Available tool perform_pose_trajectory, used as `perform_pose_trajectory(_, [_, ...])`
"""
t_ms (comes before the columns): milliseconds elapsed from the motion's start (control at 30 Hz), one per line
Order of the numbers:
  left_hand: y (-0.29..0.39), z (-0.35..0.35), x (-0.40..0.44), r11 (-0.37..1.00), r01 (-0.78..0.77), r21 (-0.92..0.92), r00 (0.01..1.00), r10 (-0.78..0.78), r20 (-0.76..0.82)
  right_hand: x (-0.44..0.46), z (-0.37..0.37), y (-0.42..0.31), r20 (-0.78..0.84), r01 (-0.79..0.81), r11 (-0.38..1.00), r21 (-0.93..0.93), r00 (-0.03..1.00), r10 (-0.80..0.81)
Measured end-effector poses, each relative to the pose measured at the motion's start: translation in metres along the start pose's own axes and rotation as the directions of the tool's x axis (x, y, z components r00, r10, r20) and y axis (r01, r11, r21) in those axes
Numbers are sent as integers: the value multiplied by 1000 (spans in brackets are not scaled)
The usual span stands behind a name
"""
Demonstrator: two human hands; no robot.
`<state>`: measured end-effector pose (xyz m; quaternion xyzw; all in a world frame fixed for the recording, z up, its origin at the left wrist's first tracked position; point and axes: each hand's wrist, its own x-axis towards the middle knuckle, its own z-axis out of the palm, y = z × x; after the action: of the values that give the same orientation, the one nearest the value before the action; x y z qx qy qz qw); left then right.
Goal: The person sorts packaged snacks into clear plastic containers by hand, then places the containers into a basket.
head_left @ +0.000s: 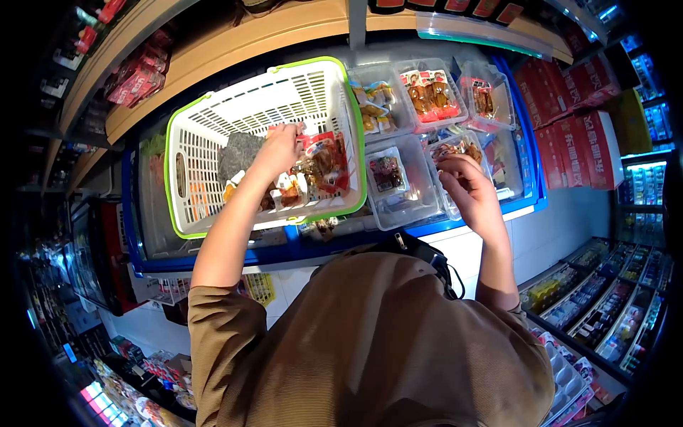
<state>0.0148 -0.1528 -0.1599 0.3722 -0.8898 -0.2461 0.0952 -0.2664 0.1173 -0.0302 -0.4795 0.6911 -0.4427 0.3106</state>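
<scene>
My left hand (282, 147) reaches into a white plastic basket (288, 89) with a green rim. Its fingers are closed on a small red-and-white food packet (273, 131), mostly hidden by the hand. Around it in the basket lie a dark grey packet (240, 156), a red packet of brown food (327, 162) and a white-edged packet (289, 191). My right hand (468, 191) hovers over a clear plastic bin (447, 205) that holds a packet of brown food (459, 148). Its fingers are loosely curled, thumb apart, with nothing visible between them.
More clear bins hold red packets (429, 95), yellowish packets (377, 107) and a dark packet (388, 174). Basket and bins sit on a blue-edged chest (267, 257). Wooden shelves (284, 32) run behind it; red cartons (580, 149) are stacked at right.
</scene>
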Motion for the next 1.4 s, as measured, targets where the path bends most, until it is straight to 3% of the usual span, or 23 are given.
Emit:
perform_pose_trajectory(67, [19,-17,8,999,41,23,990,-44,133,0,4,-1,11,44,999,-9,999,-43])
perform_pose_trajectory(100, [33,-23,14,980,141,138,915,-182,359,-1,5,-2,20,43,999,3,999,-43])
perform_pose_trajectory(200, [33,2,26,947,163,275,913,-251,321,-7,3,-7,35,35,999,10,999,-36])
perform_pose_trajectory(333, [21,21,53,939,165,302,790,-309,530,-21,-5,-9,17,68,998,17,998,-68])
perform_pose_trajectory(400, [17,26,53,944,165,284,808,-295,511,-28,-13,0,32,113,993,22,993,-114])
perform_pose_trajectory(467, [5,37,53,949,169,265,827,-283,487,-36,-14,-1,24,15,997,79,1000,-17])
perform_pose_trajectory(533, [11,39,56,916,170,364,815,-338,471,-44,-19,4,13,25,999,44,1000,-25])
perform_pose_trajectory(600, [24,39,58,870,271,411,797,-443,411,-50,-29,9,-15,67,997,34,998,-66])
perform_pose_trajectory(667, [56,18,57,870,333,364,744,-480,466,-57,-50,20,-109,-17,991,129,994,31])
perform_pose_trajectory(733, [61,16,61,874,366,321,691,-486,535,-58,-67,39,-278,20,948,318,958,73])
perform_pose_trajectory(767, [67,11,63,808,538,241,556,-555,619,-60,-76,42,-317,-4,945,327,942,113])
perform_pose_trajectory(867, [14,46,67,900,340,273,751,-435,496,-62,-93,46,-381,-7,957,290,917,122])
perform_pose_trajectory(900, [35,29,65,893,351,283,719,-451,530,-63,-96,47,-385,2,957,290,916,115])
perform_pose_trajectory(1000, [25,36,58,943,229,241,760,-328,561,-62,-96,51,-385,4,947,320,914,126])
perform_pose_trajectory(1033, [36,31,54,911,292,291,745,-407,529,-60,-95,52,-380,-1,942,336,915,137])
perform_pose_trajectory(1133, [8,47,58,948,248,200,714,-319,623,-56,-92,58,-352,-13,941,339,925,140])
perform_pose_trajectory(1167, [2,52,54,941,240,240,742,-337,579,-55,-89,59,-339,-16,942,336,931,136])
perform_pose_trajectory(1267, [32,32,50,930,238,279,714,-363,599,-49,-83,57,-304,-8,939,343,945,119])
perform_pose_trajectory(1300, [20,39,44,964,223,145,800,-266,538,-47,-80,57,-286,-19,937,348,950,125])
perform_pose_trajectory(1400, [16,40,48,928,372,-1,693,-277,665,-41,-72,57,-232,-46,929,367,963,140])
